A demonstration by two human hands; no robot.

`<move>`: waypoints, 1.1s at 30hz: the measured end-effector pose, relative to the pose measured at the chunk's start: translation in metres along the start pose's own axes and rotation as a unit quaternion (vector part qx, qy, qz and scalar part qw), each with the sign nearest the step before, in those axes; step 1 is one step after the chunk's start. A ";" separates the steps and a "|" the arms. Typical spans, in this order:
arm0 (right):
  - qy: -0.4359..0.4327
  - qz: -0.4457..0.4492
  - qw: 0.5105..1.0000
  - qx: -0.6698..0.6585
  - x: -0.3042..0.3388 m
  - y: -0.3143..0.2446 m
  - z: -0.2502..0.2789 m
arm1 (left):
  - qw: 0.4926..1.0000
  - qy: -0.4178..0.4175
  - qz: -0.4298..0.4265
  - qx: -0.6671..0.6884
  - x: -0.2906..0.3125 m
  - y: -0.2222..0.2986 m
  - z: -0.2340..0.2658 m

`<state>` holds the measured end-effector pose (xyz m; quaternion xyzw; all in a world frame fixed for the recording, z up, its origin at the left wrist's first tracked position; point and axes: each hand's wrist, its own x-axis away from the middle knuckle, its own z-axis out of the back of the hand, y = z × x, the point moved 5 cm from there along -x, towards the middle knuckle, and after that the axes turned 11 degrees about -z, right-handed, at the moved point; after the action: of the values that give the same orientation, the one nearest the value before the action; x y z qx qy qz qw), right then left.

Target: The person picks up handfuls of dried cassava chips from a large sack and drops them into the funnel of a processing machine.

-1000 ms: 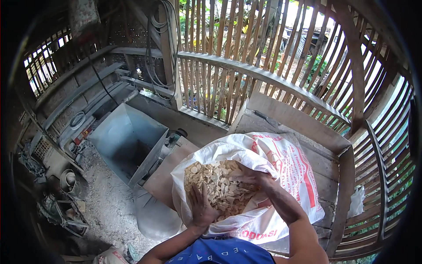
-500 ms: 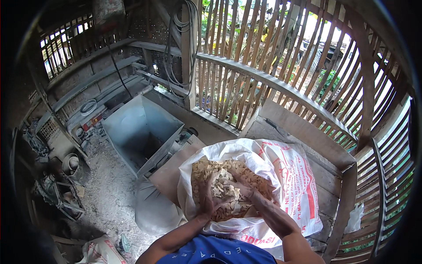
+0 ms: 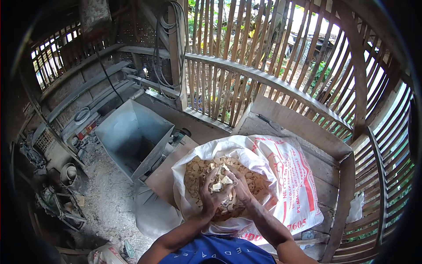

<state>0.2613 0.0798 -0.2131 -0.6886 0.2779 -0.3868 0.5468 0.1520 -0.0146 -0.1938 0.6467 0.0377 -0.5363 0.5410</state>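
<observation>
A white woven sack (image 3: 182, 160) gapes open in front of me, full of pale, dried, flat chips (image 3: 196, 165). My left hand (image 3: 210, 193) and my right hand (image 3: 239, 187) are cupped together over the middle of the sack's mouth. Between them sits a heap of the dried chips (image 3: 221, 178), with a few larger pale pieces on top. Fingers of both hands curve inward around this heap. To the right, white sack material with red print (image 3: 303, 176) spreads over a wooden platform; I cannot tell whether it belongs to the same sack.
Left of the sack stands a square metal hopper (image 3: 136, 132), with a grey cloth bag (image 3: 156, 213) near its base. A wooden board (image 3: 303, 127) edges the platform behind the sack. A slatted fence (image 3: 268, 79) runs along the back. A bucket (image 3: 74, 176) stands far left.
My hands have drawn closer together and gathered chips between them; before, they were apart and sunk among the chips. The whole view has shifted slightly.
</observation>
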 end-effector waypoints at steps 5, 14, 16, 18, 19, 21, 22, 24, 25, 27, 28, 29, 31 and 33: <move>0.039 0.009 0.998 -0.052 0.003 -0.010 0.002 | 0.997 -0.019 0.033 0.073 -0.014 0.007 -0.003; 0.080 0.043 0.990 -0.105 0.010 -0.049 0.003 | 0.991 -0.043 0.035 0.123 -0.053 0.026 -0.004; 0.083 0.048 0.988 -0.118 0.011 -0.062 0.000 | 0.994 -0.034 -0.007 0.104 -0.065 0.030 -0.003; 0.080 0.084 0.989 -0.087 0.009 -0.072 0.001 | 0.993 -0.030 -0.011 0.115 -0.072 0.035 -0.005; 0.076 0.080 0.990 -0.092 0.007 -0.075 0.000 | 0.993 -0.027 -0.020 0.115 -0.077 0.037 -0.003; 0.079 0.086 0.990 -0.084 0.009 -0.084 -0.004 | 0.992 -0.021 -0.027 0.123 -0.083 0.037 -0.001; 0.087 0.090 0.989 -0.075 0.010 -0.089 -0.004 | 0.992 -0.016 -0.028 0.122 -0.085 0.037 0.000; 0.081 0.083 0.990 -0.074 0.010 -0.092 -0.003 | 0.991 -0.010 -0.031 0.133 -0.088 0.039 0.001; 0.081 0.080 0.991 -0.076 0.010 -0.096 -0.007 | 0.988 -0.014 -0.005 0.157 -0.089 0.039 0.003; 0.076 0.067 0.991 -0.088 0.011 -0.108 -0.017 | 0.988 0.001 -0.026 0.152 -0.098 0.042 0.011; 0.050 0.097 0.989 -0.101 0.009 -0.117 -0.022 | 0.989 0.005 -0.044 0.140 -0.105 0.044 0.014; 0.041 0.112 0.988 -0.100 0.006 -0.126 -0.027 | 0.988 0.000 -0.027 0.153 -0.112 0.043 0.016; 0.013 0.126 0.987 -0.099 0.002 -0.148 -0.048 | 0.988 0.022 -0.045 0.148 -0.130 0.040 0.032; 0.007 0.162 0.985 -0.053 -0.007 -0.174 -0.081 | 0.986 0.060 -0.082 0.135 -0.151 0.033 0.055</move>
<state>0.1825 0.0850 -0.0377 -0.6600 0.4098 -0.2825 0.5627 0.0733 0.0111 -0.0520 0.7396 0.0497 -0.5392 0.3997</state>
